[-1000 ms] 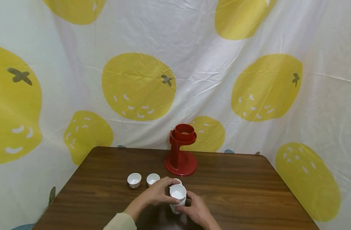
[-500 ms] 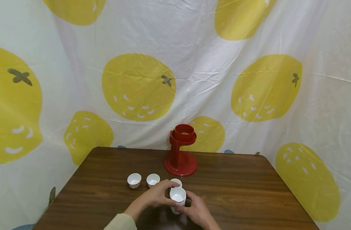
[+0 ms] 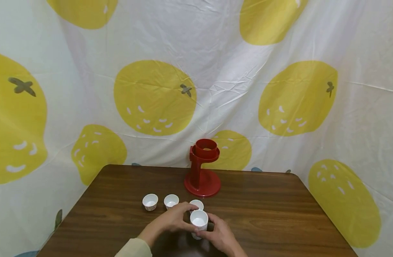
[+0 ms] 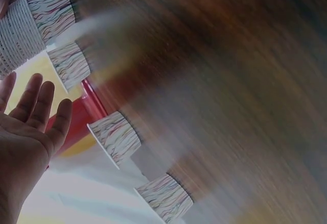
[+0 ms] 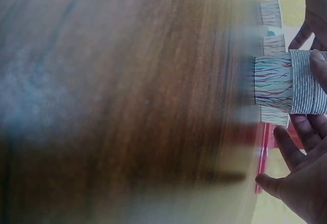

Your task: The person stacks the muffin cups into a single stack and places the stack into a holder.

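A stack of white paper baking cups [image 3: 199, 218] stands upright at the table's front middle. In the right wrist view its lower wall [image 5: 273, 81] bears coloured streaks, with many rims [image 5: 306, 89] nested above. My left hand [image 3: 175, 217] grips the upper left side, forefinger at the far rim and thumb at the near side. Its other fingers spread apart in the left wrist view. From the right, my right hand [image 3: 220, 235] holds the stack, thumb in front and fingers behind. Just behind is a single cup [image 3: 197, 204], partly hidden by the stack and left hand.
Two more cups, a far-left one [image 3: 150, 202] and a middle one [image 3: 171, 201], stand in line on the brown wooden table [image 3: 273, 214]. Behind them rises a red stand [image 3: 198, 175] with a ring holder on top. A lemon-print cloth [image 3: 228, 89] hangs around the table.
The top of the stack has come down slightly, leaving more of the cup behind it visible. Both hands keep their hold and have barely moved.
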Action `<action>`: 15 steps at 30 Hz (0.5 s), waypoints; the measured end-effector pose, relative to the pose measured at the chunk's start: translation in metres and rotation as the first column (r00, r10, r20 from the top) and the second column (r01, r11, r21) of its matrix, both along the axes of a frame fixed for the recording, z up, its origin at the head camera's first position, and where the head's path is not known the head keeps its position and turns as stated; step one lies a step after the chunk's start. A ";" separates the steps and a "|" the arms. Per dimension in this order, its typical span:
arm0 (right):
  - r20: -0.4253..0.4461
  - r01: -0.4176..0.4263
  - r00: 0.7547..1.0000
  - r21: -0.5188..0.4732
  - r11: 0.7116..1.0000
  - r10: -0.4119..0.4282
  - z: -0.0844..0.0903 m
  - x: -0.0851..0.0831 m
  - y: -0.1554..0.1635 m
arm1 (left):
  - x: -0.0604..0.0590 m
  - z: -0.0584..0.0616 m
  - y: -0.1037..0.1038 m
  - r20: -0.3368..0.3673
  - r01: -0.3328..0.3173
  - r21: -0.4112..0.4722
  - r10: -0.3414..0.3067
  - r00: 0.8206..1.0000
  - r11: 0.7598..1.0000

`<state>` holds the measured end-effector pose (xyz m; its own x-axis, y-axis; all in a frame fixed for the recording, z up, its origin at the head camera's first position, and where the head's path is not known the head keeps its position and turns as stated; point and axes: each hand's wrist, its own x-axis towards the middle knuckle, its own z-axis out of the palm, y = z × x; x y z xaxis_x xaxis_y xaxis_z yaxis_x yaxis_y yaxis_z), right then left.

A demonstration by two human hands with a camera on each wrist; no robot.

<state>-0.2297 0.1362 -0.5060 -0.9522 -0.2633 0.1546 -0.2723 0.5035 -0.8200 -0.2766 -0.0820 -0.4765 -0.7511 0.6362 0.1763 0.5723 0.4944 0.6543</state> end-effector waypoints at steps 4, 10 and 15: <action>0.001 0.002 1.000 0.011 1.000 -0.002 0.000 0.000 0.000 | 0.000 0.001 -0.002 -0.014 -0.017 -0.001 0.017 1.000 1.000; -0.013 0.003 1.000 0.025 1.000 -0.003 -0.001 -0.001 0.000 | -0.003 0.006 -0.009 -0.042 -0.008 0.020 0.009 0.999 1.000; -0.025 -0.006 1.000 0.035 0.999 0.007 -0.002 -0.002 0.000 | -0.005 0.011 -0.014 -0.013 -0.007 0.028 0.007 1.000 1.000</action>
